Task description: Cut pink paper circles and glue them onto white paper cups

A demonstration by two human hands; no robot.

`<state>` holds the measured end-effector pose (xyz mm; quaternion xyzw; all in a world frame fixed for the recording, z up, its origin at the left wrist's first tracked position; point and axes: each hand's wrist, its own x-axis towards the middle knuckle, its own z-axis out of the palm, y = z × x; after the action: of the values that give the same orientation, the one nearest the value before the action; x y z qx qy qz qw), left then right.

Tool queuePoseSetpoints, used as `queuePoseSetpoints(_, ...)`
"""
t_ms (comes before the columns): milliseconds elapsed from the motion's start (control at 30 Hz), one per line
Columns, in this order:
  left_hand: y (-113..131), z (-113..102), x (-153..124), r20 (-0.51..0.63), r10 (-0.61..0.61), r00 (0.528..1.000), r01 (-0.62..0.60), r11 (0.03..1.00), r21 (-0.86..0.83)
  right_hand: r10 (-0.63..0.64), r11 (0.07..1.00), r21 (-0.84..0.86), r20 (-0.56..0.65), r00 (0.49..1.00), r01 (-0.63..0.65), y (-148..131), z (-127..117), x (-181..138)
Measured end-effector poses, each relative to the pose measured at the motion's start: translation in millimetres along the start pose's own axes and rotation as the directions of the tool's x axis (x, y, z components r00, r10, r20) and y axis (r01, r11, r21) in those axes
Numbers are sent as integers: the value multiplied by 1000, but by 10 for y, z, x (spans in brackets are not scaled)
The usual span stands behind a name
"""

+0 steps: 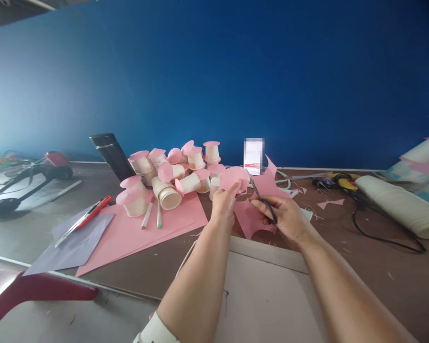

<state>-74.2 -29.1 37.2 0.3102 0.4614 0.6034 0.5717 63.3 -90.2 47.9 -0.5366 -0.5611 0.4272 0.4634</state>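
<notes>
My left hand [226, 204] pinches a round piece of pink paper [233, 178], thumb on its face. My right hand [283, 213] is closed round the black handles of a pair of scissors [263, 200], whose blades point up and left to the right edge of that paper. Under and behind the hands lie pink paper offcuts [249, 218] with curved cut edges. Just left of my left hand is a heap of paper cups [169, 196], several with pink paper discs [140, 155] on their ends.
Pink sheets [128, 238], a grey-purple sheet [75, 240], a red box cutter [89, 216] and two markers [159, 214] lie left. A black bottle [112, 155] leans behind. A lit phone [253, 155] stands near the blue wall. Stacked cups [400, 205] and a black cable [379, 236] lie right.
</notes>
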Motion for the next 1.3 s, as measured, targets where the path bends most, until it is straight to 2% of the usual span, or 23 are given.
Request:
queuePoseSetpoints(433, 10, 9, -15, 9, 23, 1000, -23, 999, -26, 13, 998, 66, 13, 1000, -14, 10, -7, 2)
queuePoseSetpoints(1033, -28, -9, 14, 12, 29, 1000, -29, 999, -29, 16, 999, 46, 4, 1000, -16, -25, 9, -5)
queuePoseSetpoints(1300, 4, -1, -3, -3, 20, 1000, -20, 1000, -5, -22, 1000, 11, 19, 1000, 22, 29, -13, 14)
